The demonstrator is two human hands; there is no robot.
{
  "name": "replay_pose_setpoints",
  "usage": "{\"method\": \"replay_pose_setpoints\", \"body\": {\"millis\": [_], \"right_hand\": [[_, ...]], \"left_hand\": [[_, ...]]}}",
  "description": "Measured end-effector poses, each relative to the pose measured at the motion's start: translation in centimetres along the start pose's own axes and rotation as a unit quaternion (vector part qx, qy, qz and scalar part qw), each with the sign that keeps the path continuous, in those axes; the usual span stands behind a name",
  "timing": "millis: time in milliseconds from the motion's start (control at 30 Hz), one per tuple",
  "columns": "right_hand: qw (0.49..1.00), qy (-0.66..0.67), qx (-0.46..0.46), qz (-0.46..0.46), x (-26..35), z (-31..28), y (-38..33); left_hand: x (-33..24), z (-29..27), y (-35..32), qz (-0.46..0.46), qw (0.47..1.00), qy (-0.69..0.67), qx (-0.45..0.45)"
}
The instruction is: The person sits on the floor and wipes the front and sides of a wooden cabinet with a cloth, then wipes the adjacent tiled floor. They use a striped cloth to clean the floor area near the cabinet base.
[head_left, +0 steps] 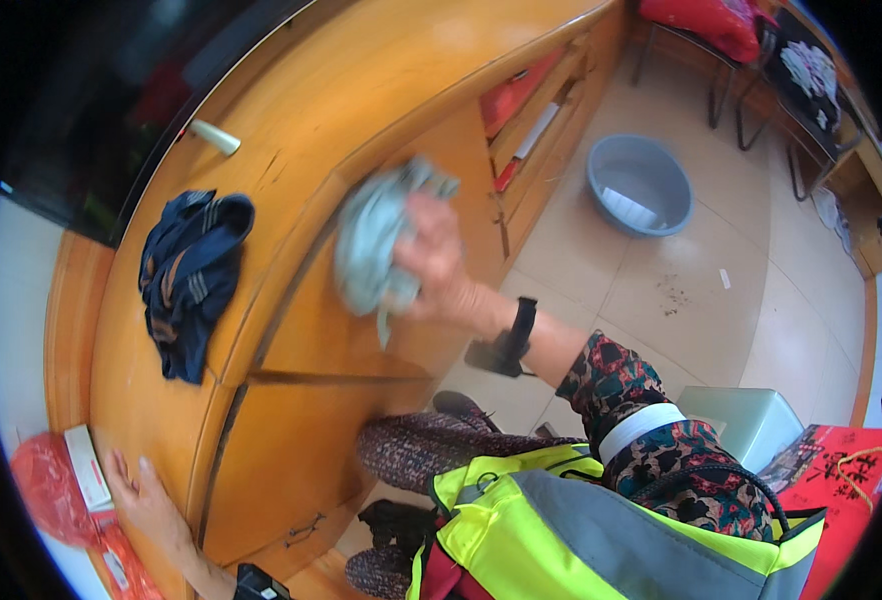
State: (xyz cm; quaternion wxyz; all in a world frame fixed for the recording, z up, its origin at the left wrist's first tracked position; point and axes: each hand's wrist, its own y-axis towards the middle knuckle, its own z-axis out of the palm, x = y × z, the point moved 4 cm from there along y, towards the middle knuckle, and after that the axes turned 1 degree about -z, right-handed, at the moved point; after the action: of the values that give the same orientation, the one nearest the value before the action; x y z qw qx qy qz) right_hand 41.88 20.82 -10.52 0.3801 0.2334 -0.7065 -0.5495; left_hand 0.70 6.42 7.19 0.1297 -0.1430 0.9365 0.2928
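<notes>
While left hand [146,500] lies flat, right hand [439,262] presses grey cloth [376,235] to cabinet front [341,330].

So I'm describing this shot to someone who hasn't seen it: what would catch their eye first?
Probably the right hand at centre, pressing a bunched pale grey-green cloth against the front of the orange wooden desk. Then the dark blue striped cloth crumpled on the desktop to the left, and the grey-blue basin on the tiled floor at upper right. The left hand rests flat at lower left.

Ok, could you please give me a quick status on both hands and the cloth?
Right hand gripping grey cloth, pressed on the wooden desk front edge. Left hand flat on the desktop. Dark blue cloth bunched on top, clear of the grey one.
</notes>
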Motion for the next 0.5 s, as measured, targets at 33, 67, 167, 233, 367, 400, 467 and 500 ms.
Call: {"method": "replay_pose_setpoints", "body": {"millis": [33,67,167,233,367,400,467,500], "right_hand": [[0.996,0.001,-0.065,0.068,-2.7,-0.8,1.1],[0.983,-0.004,-0.129,0.13,-5.4,-1.5,2.0],[0.9,0.112,-0.22,0.36,-12.2,-1.7,3.1],[0.902,0.136,-0.183,0.366,-13.5,-1.3,2.1],[0.904,0.038,-0.16,0.394,-11.4,-0.4,-5.6],[0.896,0.051,-0.157,0.411,-10.2,0.0,-8.0],[0.852,0.047,-0.129,0.506,-7.5,0.7,-13.1],[0.844,0.064,-0.1,0.524,-6.9,0.8,-14.6]], "left_hand": [[-0.2,-0.1,-0.2,0.009,1.0,0.012,-0.008],[-0.5,-0.2,-0.4,0.017,1.0,0.025,-0.009],[-0.7,-0.4,-0.7,0.043,0.999,0.023,-0.025],[-0.4,-0.3,-0.7,0.04,0.999,0.018,-0.015],[0.1,-0.4,-0.4,0.046,0.999,0.027,-0.008],[0.2,-0.6,-0.3,0.047,0.999,0.023,-0.013],[0.4,-0.8,-0.2,0.05,0.998,0.022,-0.015],[0.5,-0.7,-0.2,0.051,0.998,0.025,-0.01]]}}
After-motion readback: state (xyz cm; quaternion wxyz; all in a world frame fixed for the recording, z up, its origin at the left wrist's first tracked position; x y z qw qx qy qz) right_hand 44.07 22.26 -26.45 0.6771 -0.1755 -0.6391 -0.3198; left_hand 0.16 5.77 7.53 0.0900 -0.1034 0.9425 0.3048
